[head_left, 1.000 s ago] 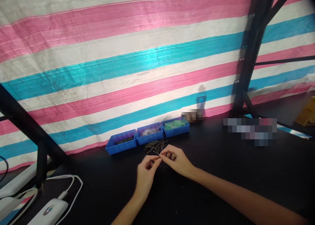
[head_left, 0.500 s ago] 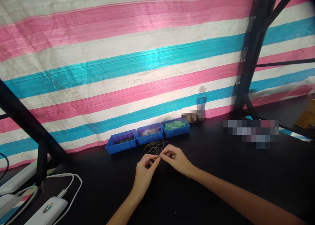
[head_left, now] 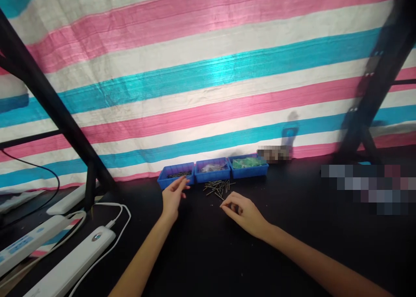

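Left hand [head_left: 173,197] at the left blue bin [head_left: 163,183], right hand [head_left: 246,213] pinched below the rod pile [head_left: 218,187]

Left hand: fingers loosely bent and parted, tips at the near right corner of the left bin, partly hiding its front wall. Contact with the bin: cannot tell. Grip looks open.

Right hand: thumb and forefinger closed tip to tip, just above or on the black tabletop [head_left: 201,258]; other fingers curled in. Anything between the tips is too small to make out.

Thin, dark rods, much like drill bits, lie loose and crisscrossed in the pile, between the hands and just in front of the middle blue bin [head_left: 213,176]. More dark rods sit in the left bin. Middle bin: clear plastic packets. Right blue bin [head_left: 249,173]: green packets. The bins stand in a row near the striped sheet [head_left: 195,99].

Near left: white power strip [head_left: 35,240], white oblong device [head_left: 73,266], pale cable [head_left: 125,233].
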`<state>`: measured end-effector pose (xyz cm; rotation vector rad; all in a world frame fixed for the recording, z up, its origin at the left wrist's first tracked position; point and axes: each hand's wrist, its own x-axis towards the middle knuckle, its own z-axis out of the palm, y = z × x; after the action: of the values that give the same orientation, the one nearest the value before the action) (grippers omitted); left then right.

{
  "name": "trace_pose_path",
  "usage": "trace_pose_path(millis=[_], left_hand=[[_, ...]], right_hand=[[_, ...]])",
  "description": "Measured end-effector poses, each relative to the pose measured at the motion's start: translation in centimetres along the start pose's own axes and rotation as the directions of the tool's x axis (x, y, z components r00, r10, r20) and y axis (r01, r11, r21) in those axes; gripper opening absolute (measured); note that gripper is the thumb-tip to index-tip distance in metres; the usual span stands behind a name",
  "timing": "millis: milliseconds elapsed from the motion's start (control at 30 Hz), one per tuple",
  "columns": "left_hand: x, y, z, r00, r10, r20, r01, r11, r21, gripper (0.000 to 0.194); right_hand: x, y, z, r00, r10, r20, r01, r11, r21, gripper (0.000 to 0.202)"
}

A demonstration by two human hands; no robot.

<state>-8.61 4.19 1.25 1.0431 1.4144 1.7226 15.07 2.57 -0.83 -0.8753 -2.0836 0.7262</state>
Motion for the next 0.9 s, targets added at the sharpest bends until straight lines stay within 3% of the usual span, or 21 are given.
trace_pose_path(millis=[133, 267, 400, 567, 667, 733, 800, 900], left_hand=[[1.9, 0.4, -2.1, 0.995, -0.087, 0.04, 0.093, 0.979, -0.182, 0.034], [2.3, 1.1, -3.0, 0.988, -0.104, 0.11, 0.129, 0.961, -0.246, 0.035], [1.7, 2.0, -2.9, 0.972, -0.083, 0.218, 0.127, 0.972, -0.195, 0.04], [0.1, 2.2, -1.3, 0.946, 0.034, 0.323, -0.048, 0.998, 0.037, 0.04], [-1.6, 1.3, 0.4, 0.866, 0.163, 0.474, -0.323, 0.905, 0.278, 0.032], [-3.0, 0.3, 1.4, 0.77, 0.222, 0.598, -0.535, 0.736, 0.415, 0.031], [-4.3, -0.8, 2.2, 0.666, 0.211, 0.715, -0.681, 0.563, 0.468, 0.036], [-5.6, -1.9, 2.7, 0.555, 0.137, 0.821, -0.78, 0.429, 0.456, 0.04]], right_hand=[[-0.1, -0.1, 0.1, 0.999, -0.015, 0.033, 0.017, 0.999, -0.044, 0.013], [-0.1, 0.0, 0.1, 0.999, -0.026, 0.036, 0.028, 0.996, -0.079, 0.013], [-0.1, 0.1, 0.1, 0.999, -0.03, 0.036, 0.033, 0.995, -0.093, 0.012], [-0.2, -0.1, 0.2, 0.999, -0.024, 0.035, 0.028, 0.993, -0.117, 0.012], [-0.1, -0.3, 0.1, 0.999, -0.039, 0.001, 0.039, 0.99, -0.135, 0.013], [0.0, -0.2, 0.1, 0.997, -0.049, -0.053, 0.04, 0.986, -0.163, 0.012], [0.1, 0.0, 0.2, 0.994, -0.036, -0.105, 0.014, 0.979, -0.202, 0.013], [0.1, 0.4, 0.3, 0.99, -0.004, -0.143, -0.03, 0.97, -0.24, 0.02]])
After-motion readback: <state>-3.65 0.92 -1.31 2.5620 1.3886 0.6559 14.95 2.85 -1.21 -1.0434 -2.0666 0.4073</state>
